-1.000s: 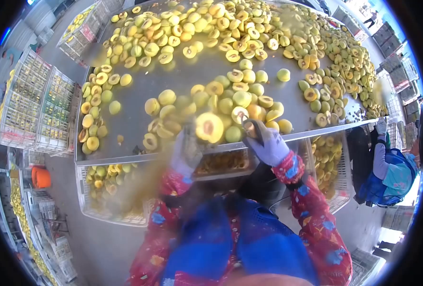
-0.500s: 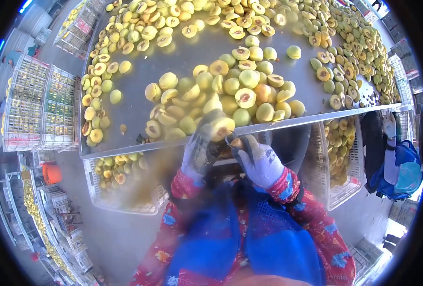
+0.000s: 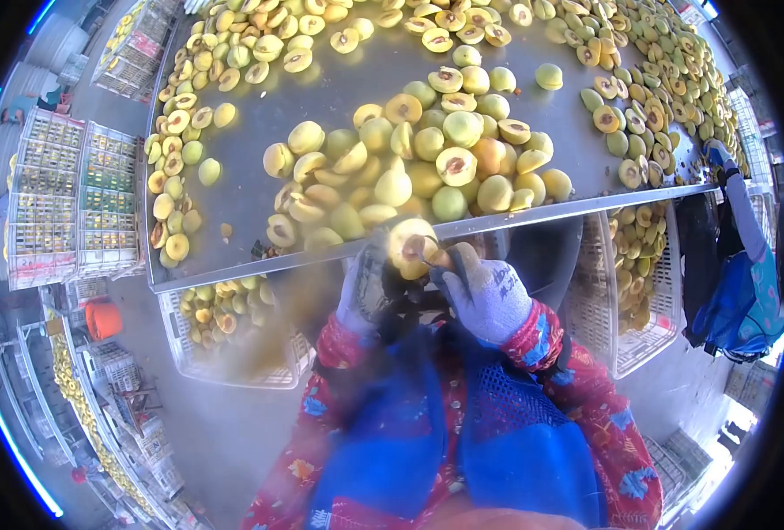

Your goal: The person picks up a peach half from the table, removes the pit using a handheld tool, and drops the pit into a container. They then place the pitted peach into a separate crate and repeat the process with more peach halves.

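In its dirty grey-and-white glove, my left hand [image 3: 365, 287] grips a peach half [image 3: 410, 246] just off the table's front edge. The cut face points up at me and shows a brown centre. My right hand [image 3: 483, 296], gloved too, is closed on a small pitting tool [image 3: 439, 259] with a thin metal end and an orange-brown handle. The metal end meets the brown centre of the fruit. Right behind my hands, a pile of halved peaches [image 3: 449, 203] lies on the metal table [image 3: 260, 190]. A blur at the lower left hides part of the view.
White crates of peach halves stand below the table edge, one at left [image 3: 233, 375] and one at right [image 3: 597, 309]. More fruit [image 3: 648, 88] covers the table's far right. At the far right edge a co-worker's gloved hand [image 3: 719, 152] reaches onto the table. Stacked crates [image 3: 52, 208] stand left.
My left hand has tipped the peach half so its cut face shows more fully, and the tool's end now meets its centre. The co-worker's arm has reached forward onto the table.
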Tool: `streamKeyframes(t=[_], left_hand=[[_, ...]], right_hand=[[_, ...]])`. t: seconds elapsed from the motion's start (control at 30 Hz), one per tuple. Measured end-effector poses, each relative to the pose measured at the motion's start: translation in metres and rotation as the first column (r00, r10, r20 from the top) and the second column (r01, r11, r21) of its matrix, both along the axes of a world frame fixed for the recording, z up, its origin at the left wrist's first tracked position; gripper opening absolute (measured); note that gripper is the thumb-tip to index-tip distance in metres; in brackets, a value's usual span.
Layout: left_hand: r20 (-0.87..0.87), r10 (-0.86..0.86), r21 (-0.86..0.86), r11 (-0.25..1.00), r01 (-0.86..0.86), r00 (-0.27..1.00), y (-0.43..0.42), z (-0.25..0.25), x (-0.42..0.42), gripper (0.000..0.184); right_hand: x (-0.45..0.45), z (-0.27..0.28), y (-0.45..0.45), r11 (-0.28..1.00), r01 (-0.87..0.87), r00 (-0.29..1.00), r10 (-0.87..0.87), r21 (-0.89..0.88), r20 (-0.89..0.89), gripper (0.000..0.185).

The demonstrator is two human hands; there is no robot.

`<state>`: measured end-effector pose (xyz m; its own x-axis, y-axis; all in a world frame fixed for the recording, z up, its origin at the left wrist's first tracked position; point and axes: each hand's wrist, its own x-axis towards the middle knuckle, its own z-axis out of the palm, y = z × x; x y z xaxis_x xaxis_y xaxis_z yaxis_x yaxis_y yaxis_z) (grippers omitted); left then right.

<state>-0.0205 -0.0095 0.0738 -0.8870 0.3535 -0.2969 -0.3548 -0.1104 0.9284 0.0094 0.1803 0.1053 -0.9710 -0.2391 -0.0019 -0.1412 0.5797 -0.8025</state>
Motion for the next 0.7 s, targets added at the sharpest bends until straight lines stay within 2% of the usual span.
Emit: streamKeyframes(t=[0.07, 0.1, 0.17, 0.23, 0.3, 0.37, 0.4, 0.47, 0.5, 0.53, 0.57, 0.63, 0.7], left_hand=[[0.226, 0.048, 0.263, 0.959, -0.108, 0.973, 0.007, 0.01, 0.003, 0.031], [0.243, 0.083, 0.398, 0.9, -0.177, 0.966, 0.017, 0.018, 0.005, 0.031], [0.172, 0.171, 0.4, 0.888, -0.227, 0.97, 0.023, 0.014, 0.009, 0.032], [-0.053, 0.232, 0.126, 0.966, -0.224, 0.971, 0.02, -0.013, 0.012, 0.033], [-0.299, 0.228, -0.175, 0.941, -0.288, 0.927, 0.019, -0.036, 0.011, 0.034], [-0.431, 0.226, -0.294, 0.881, -0.372, 0.874, 0.024, -0.044, 0.011, 0.035], [-0.436, 0.258, -0.277, 0.873, -0.401, 0.862, 0.028, -0.045, 0.013, 0.035], [-0.392, 0.311, -0.257, 0.867, -0.428, 0.866, 0.031, -0.047, 0.015, 0.036], [-0.37, 0.338, -0.246, 0.863, -0.442, 0.866, 0.033, -0.045, 0.015, 0.036], [-0.261, 0.369, -0.179, 0.89, -0.42, 0.892, 0.035, -0.038, 0.016, 0.036], [-0.148, 0.387, -0.106, 0.909, -0.404, 0.91, 0.037, -0.028, 0.016, 0.035], [-0.25, 0.255, -0.282, 0.904, -0.322, 0.934, 0.037, -0.014, 0.015, 0.03], [-0.493, 0.118, -0.44, 0.821, -0.364, 0.862, 0.036, -0.022, 0.018, 0.038]], right_hand=[[0.003, -0.006, -0.002, 0.998, 0.018, 0.996, -0.014, 0.053, -0.083, 0.021], [0.005, -0.01, -0.003, 0.997, 0.027, 0.992, -0.017, 0.078, -0.124, 0.021], [0.007, -0.014, -0.005, 0.995, 0.044, 0.991, -0.033, 0.084, -0.126, 0.023], [0.01, -0.019, -0.007, 0.996, 0.051, 0.992, -0.042, 0.076, -0.115, 0.024], [0.012, -0.025, -0.008, 0.997, 0.051, 0.995, -0.046, 0.053, -0.092, 0.025], [0.012, -0.028, -0.01, 1.0, 0.025, 0.999, -0.025, 0.003, -0.024, 0.024], [0.014, -0.029, -0.011, 1.0, 0.016, 1.0, -0.016, -0.023, 0.013, 0.024], [0.014, -0.031, -0.012, 0.996, -0.029, 0.999, 0.026, -0.089, -0.038, 0.019], [0.014, -0.031, -0.012, 0.987, -0.046, 0.998, 0.05, -0.157, 0.022, 0.018], [0.015, -0.031, -0.012, 0.973, -0.055, 0.994, 0.075, -0.224, 0.082, 0.017], [0.015, -0.029, -0.01, 0.946, -0.041, 0.968, 0.117, -0.321, 0.222, 0.017], [0.011, -0.014, -0.008, 0.872, 0.107, 0.822, 0.193, -0.478, 0.536, 0.022], [0.002, 0.01, -0.004, 0.782, 0.362, 0.513, 0.287, -0.507, 0.809, 0.029]])
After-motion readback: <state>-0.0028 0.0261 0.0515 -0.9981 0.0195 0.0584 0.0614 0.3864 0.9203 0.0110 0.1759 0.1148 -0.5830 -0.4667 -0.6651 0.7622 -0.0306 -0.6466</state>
